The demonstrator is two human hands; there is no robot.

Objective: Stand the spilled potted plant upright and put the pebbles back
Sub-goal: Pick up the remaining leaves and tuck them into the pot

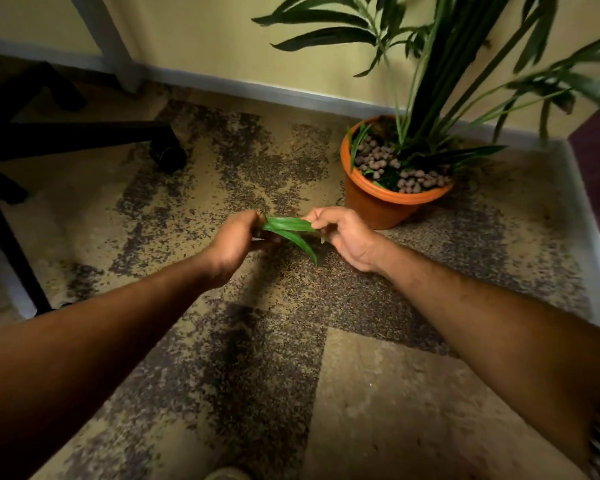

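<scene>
Seen from my remote station: both bare arms reach into the middle of the frame above a speckled tan-and-dark carpet (257, 341). My left hand (236, 237) and right hand (343, 233) hold a small cluster of green leaves (291, 228) between them, each grip pinched onto one end, the left at the base and the right at the tips, with one blade curving down toward the floor.

To the upper right of the hands, the potted plant (440, 64) stands upright in its orange pot (378, 202) in the corner where two walls meet, near the right hand but apart from it. Grey-brown pebbles (378, 161) lie heaped inside the pot around the dark stems, along its left and front inner rim (I can pick out no loose ones on the patterned carpet). Long dark fronds spread over the upper right of the frame.

At the left edge, black chair legs (66, 136) and a castor (167, 154) rest on the carpet, with a pale desk leg (108, 39) rising before the yellow wall (205, 36) in the upper left. A grey skirting board (257, 91) runs along the base of the wall.
</scene>
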